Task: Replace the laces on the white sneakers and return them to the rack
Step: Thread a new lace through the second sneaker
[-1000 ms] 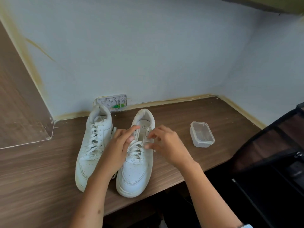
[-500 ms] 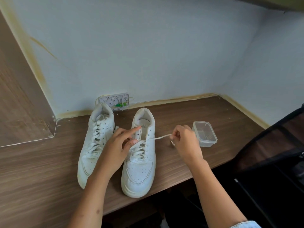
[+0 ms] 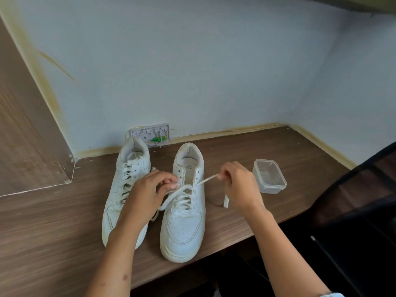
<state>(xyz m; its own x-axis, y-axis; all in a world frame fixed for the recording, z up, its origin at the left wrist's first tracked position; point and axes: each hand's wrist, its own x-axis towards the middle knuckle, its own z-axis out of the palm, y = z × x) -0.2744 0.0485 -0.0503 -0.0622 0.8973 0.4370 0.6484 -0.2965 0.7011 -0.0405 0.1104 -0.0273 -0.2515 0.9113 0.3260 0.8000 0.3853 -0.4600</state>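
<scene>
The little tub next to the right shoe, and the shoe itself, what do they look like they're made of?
The tub looks like clear, slightly glossy plastic: the tabletop shows through its walls. The right sneaker looks like smooth white leather or a synthetic imitation, with stitched panels and punched toe holes; which one cannot be told. Its lace looks like flat woven fabric.

Both forearms reach forward, the left hand (image 3: 147, 189) curled with thumb and forefinger pinched together at its fingertips, the right hand (image 3: 240, 185) curled too, pinching a lace (image 3: 206, 180) between its fingertips.
</scene>
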